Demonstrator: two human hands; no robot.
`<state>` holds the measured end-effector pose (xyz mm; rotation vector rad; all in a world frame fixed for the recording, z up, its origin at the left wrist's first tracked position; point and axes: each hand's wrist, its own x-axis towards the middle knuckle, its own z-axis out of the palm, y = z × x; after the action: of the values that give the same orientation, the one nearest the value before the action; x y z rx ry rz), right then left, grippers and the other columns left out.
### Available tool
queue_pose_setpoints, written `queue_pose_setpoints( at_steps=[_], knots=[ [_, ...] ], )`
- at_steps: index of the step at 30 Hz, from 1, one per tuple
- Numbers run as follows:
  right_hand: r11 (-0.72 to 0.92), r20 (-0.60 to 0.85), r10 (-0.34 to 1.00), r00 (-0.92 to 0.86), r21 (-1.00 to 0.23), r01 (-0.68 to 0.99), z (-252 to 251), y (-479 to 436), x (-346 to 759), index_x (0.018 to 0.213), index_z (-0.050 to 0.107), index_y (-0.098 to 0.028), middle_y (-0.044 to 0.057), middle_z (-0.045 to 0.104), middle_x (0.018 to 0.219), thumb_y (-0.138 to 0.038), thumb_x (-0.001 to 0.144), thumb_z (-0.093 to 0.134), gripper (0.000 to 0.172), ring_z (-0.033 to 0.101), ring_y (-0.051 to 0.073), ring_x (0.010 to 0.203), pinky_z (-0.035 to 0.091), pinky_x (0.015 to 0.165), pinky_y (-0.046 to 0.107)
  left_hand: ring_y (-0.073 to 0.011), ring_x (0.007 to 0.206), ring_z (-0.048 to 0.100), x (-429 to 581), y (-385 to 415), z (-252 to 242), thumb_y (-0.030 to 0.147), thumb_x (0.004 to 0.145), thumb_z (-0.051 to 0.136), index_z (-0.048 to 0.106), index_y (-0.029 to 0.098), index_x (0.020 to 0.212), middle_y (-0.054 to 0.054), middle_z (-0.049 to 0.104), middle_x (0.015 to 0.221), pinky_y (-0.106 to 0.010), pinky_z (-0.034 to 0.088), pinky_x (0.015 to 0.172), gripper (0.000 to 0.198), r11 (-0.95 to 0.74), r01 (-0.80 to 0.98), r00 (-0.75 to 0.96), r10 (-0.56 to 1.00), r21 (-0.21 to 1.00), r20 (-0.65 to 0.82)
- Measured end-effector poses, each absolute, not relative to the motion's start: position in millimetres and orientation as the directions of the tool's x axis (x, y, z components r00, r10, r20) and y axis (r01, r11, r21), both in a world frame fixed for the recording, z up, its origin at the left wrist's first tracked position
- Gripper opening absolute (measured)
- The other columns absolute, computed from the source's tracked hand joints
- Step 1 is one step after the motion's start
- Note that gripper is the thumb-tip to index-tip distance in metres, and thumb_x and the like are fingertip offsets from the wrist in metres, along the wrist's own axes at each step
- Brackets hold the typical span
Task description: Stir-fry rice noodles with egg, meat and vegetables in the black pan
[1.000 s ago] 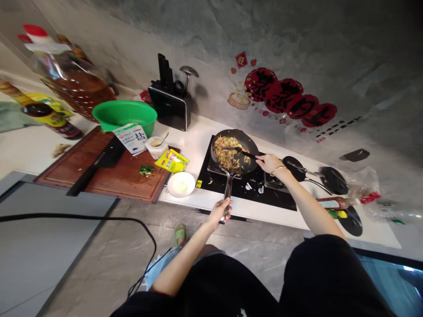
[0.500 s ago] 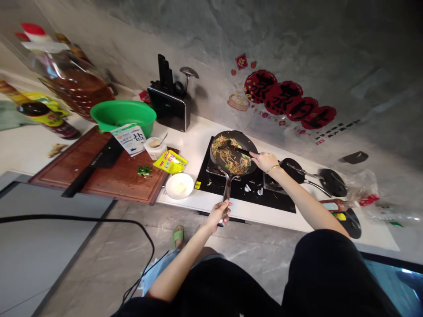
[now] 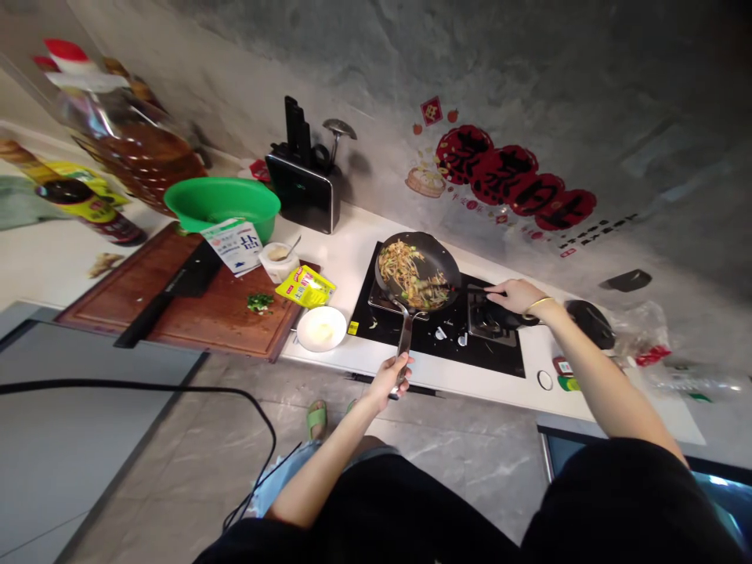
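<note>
My left hand [image 3: 390, 379] is wrapped round the metal handle of a dark frying pan [image 3: 433, 254], which sits on the left burner of the black hob. Shredded stir-fried food [image 3: 405, 269] with bits of green lies in the left and front of the pan. My right hand [image 3: 515, 298] is to the right of the pan and grips the dark handle of a spatula [image 3: 470, 288]. The spatula's blade is hard to make out among the food at the pan's right side.
Left of the hob [image 3: 492, 351] are a white bowl [image 3: 336, 338], a yellow packet [image 3: 308, 288] and a chopping board [image 3: 111, 313] with a cleaver [image 3: 191, 274] and chopped greens [image 3: 259, 303]. A green basin [image 3: 223, 196] and knife block [image 3: 301, 192] stand behind. A lid [image 3: 591, 323] lies right.
My right hand has moved right with the spatula, from over the pan's right rim to beside the right burner. Food has shifted within the pan. My left hand stays on the handle.
</note>
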<state>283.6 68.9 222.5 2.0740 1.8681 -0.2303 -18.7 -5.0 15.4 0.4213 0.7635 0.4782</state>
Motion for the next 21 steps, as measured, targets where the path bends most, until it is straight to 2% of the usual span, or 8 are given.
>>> queue_pose_setpoints(
  at_steps=[4, 7, 11, 16, 19, 21],
  knots=[
    [-0.209, -0.189, 0.960, 0.205, -0.001, 0.978, 171, 98, 256, 0.124, 0.059, -0.020, 0.004, 0.061, 0.122, -0.035, 0.089, 0.041, 0.042, 0.055, 0.021, 0.114, 0.040, 0.098, 0.029, -0.0051, 0.035, 0.039, -20, -4, 18, 0.055, 0.072, 0.061, 0.054, 0.014, 0.092, 0.004, 0.048, 0.059, -0.019, 0.023, 0.031, 0.046, 0.810, -0.237, 0.619, 0.551, 0.536, -0.560],
    [-0.203, -0.137, 0.972, 0.192, -0.074, 0.976, 148, 119, 230, 0.126, 0.057, -0.018, 0.005, 0.060, 0.124, -0.034, 0.091, 0.039, 0.042, 0.054, 0.019, 0.115, 0.039, 0.098, 0.026, -0.0049, 0.035, 0.039, -20, -3, 18, 0.055, 0.072, 0.061, 0.054, 0.013, 0.092, 0.004, 0.047, 0.059, -0.019, 0.023, 0.031, 0.047, 0.803, -0.231, 0.611, 0.559, 0.549, -0.560],
    [-0.108, -0.215, 0.970, 0.117, 0.054, 0.993, 159, 120, 212, 0.126, 0.057, -0.023, 0.006, 0.063, 0.120, -0.035, 0.088, 0.043, 0.042, 0.059, 0.022, 0.108, 0.043, 0.093, 0.031, -0.0048, 0.034, 0.039, -19, -3, 17, 0.056, 0.072, 0.061, 0.054, 0.013, 0.092, 0.004, 0.048, 0.059, -0.019, 0.023, 0.031, 0.048, 0.804, -0.225, 0.610, 0.557, 0.551, -0.564],
    [-0.025, -0.347, 0.931, 0.113, 0.247, 0.969, 228, 91, 241, 0.117, 0.065, -0.024, 0.007, 0.066, 0.112, -0.035, 0.085, 0.048, 0.038, 0.062, 0.026, 0.099, 0.046, 0.086, 0.034, -0.0048, 0.034, 0.040, -19, -4, 17, 0.055, 0.073, 0.061, 0.055, 0.014, 0.092, 0.004, 0.048, 0.060, -0.019, 0.023, 0.031, 0.046, 0.807, -0.229, 0.613, 0.554, 0.544, -0.563],
    [0.018, -0.462, 0.882, 0.096, 0.237, 0.971, 252, 75, 261, 0.109, 0.069, -0.026, 0.004, 0.069, 0.107, -0.034, 0.082, 0.053, 0.032, 0.064, 0.025, 0.095, 0.047, 0.083, 0.032, -0.0048, 0.034, 0.040, -19, -4, 17, 0.054, 0.073, 0.061, 0.055, 0.014, 0.092, 0.004, 0.048, 0.060, -0.019, 0.023, 0.031, 0.045, 0.806, -0.232, 0.621, 0.553, 0.544, -0.555],
    [0.028, -0.463, 0.883, 0.076, 0.214, 0.976, 248, 68, 266, 0.109, 0.069, -0.028, 0.003, 0.070, 0.105, -0.034, 0.081, 0.053, 0.033, 0.065, 0.023, 0.094, 0.047, 0.083, 0.032, -0.0049, 0.034, 0.039, -19, -3, 18, 0.054, 0.074, 0.061, 0.055, 0.013, 0.092, 0.004, 0.048, 0.060, -0.019, 0.023, 0.031, 0.045, 0.802, -0.232, 0.622, 0.558, 0.551, -0.550]
  ],
)
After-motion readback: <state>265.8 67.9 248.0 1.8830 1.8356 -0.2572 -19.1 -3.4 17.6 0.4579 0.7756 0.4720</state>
